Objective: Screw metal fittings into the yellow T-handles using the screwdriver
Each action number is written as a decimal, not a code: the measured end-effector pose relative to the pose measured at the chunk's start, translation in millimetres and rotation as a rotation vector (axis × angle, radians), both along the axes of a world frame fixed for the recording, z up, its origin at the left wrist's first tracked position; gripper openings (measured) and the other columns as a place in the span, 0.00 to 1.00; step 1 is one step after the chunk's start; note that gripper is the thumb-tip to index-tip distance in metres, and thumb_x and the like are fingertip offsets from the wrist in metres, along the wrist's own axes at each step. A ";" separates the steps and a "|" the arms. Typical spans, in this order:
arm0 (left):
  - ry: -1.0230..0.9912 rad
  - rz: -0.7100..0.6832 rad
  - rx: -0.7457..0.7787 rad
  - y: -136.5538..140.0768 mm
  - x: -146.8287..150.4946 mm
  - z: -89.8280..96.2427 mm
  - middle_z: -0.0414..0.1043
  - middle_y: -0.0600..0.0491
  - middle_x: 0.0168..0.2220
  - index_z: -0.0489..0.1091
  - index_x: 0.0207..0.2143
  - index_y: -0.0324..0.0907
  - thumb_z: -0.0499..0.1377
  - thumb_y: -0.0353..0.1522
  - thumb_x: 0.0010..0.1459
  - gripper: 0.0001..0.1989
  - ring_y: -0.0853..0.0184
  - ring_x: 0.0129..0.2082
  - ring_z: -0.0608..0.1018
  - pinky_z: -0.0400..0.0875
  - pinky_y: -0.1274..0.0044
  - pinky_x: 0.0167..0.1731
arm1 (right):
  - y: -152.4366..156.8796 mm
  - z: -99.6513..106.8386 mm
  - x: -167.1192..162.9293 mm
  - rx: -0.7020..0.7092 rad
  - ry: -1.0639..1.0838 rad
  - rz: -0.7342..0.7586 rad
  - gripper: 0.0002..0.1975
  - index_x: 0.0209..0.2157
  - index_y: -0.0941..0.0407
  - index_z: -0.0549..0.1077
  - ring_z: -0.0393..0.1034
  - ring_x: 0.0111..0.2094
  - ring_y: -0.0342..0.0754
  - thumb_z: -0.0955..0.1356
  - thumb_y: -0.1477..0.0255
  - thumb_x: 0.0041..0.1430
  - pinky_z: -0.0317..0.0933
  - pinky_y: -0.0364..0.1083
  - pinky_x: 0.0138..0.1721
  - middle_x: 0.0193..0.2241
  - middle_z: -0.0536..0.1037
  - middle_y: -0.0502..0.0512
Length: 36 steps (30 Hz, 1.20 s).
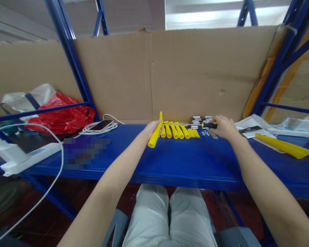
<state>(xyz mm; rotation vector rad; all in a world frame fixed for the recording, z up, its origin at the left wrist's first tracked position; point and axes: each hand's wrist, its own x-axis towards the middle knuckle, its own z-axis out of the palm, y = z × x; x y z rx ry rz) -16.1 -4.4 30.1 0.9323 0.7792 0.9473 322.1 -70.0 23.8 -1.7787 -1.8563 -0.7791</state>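
Note:
My left hand (153,129) is closed around a yellow tapered tube (156,133), its wide end tilted toward me. In my right hand (224,127) is a screwdriver (208,125) with a black and yellow handle. Its thin shaft points left and reaches to the tube; whether the tip touches it I cannot tell. Behind and below the shaft lies a row of several similar yellow tubes (175,131), with smaller yellow pieces (194,133) at its right end. Small metal parts (205,132) and a flat metal strip (213,134) lie beneath my right hand.
Dark-and-white packs (201,120) are stacked by the cardboard wall (195,75). At right lies a larger yellow piece (284,145) on white papers. Coiled white cable (99,128), a red bag (64,113) and a power strip (32,159) are at left. Blue posts (74,65) flank the blue tabletop (185,157).

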 end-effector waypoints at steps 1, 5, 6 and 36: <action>0.068 0.033 -0.004 -2.1 1.7 2.4 0.61 0.57 0.15 0.65 0.34 0.40 0.48 0.36 0.71 0.14 0.73 0.09 0.61 0.52 0.82 0.08 | -0.8 0.3 -1.2 -0.014 0.012 -0.021 0.13 0.39 0.54 0.73 0.71 0.39 0.60 0.67 0.67 0.50 0.58 0.51 0.36 0.36 0.78 0.62; 0.165 0.124 0.020 -10.3 3.0 3.6 0.62 0.56 0.15 0.66 0.33 0.40 0.50 0.35 0.70 0.13 0.73 0.08 0.61 0.53 0.81 0.09 | -3.2 0.9 -6.4 -0.056 0.042 -0.071 0.16 0.43 0.54 0.74 0.73 0.35 0.59 0.67 0.63 0.54 0.58 0.50 0.33 0.33 0.80 0.61; 0.153 0.132 0.024 -11.6 1.7 1.7 0.63 0.56 0.15 0.66 0.33 0.39 0.50 0.35 0.70 0.13 0.73 0.08 0.61 0.54 0.81 0.09 | -3.0 0.4 -7.6 -0.066 0.034 -0.060 0.16 0.43 0.53 0.74 0.74 0.35 0.59 0.68 0.62 0.54 0.58 0.49 0.32 0.33 0.81 0.60; 0.202 0.149 0.070 -24.6 -6.8 -9.3 0.62 0.56 0.15 0.65 0.31 0.39 0.46 0.33 0.72 0.16 0.74 0.09 0.62 0.54 0.82 0.09 | -1.1 1.6 -12.3 -0.177 -0.025 0.008 0.12 0.36 0.54 0.71 0.73 0.38 0.59 0.67 0.63 0.50 0.60 0.51 0.36 0.35 0.79 0.62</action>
